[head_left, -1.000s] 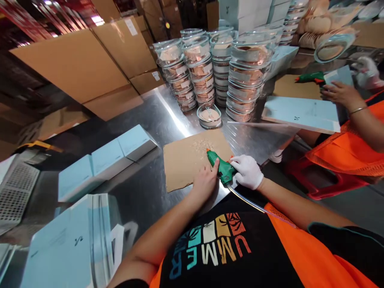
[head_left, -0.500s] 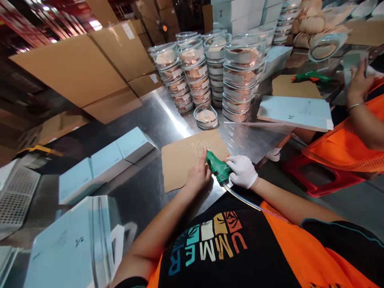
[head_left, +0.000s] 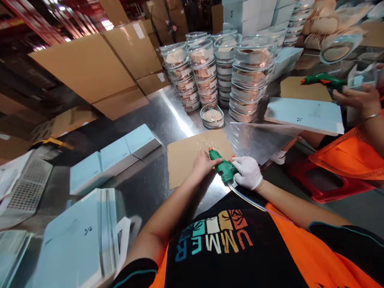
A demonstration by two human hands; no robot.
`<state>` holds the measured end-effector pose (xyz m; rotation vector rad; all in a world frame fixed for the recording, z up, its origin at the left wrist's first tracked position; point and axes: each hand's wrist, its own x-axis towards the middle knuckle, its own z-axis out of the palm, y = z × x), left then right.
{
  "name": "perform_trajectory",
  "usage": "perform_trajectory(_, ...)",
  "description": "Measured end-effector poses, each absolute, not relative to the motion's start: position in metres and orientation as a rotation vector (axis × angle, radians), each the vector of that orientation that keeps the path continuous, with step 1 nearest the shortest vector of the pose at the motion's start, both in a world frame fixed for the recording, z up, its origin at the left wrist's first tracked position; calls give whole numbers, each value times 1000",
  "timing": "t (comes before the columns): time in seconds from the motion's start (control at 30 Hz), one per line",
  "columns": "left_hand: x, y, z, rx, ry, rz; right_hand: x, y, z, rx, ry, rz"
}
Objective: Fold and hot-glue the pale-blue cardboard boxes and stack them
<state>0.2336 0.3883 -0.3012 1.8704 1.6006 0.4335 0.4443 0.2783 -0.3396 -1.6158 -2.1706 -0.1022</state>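
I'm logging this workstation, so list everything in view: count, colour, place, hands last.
green plastic glue guns: two, green and orange, centre and far right
flat cardboard sheets: two, brown, one by each gun
round clear containers: many, beige inside, mostly stacked at back
pale-blue rectangular stacks: several, blue and white, left, right, back
large cardboard boxes: several, brown, back left
perforated basket: one, whitish, left edge
metal table: one, silver, centre
red stool: one, red, right
co-worker's vest: one, orange, right edge
round flat pieces: many, beige, upper right
left hand: one, bare, touching the centre gun
right hand: one, white-gloved, gripping it
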Motion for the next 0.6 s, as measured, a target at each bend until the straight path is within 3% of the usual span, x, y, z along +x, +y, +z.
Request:
perform_trajectory(0.27, 241, 392, -302, 1786, 1723, 463, 445, 282, -340, -1655, -2177, -159)
perform_trajectory(0.6, 245, 397, -312, 1505, 1580, 780, 441, 283, -345, -1656, -2154, -268)
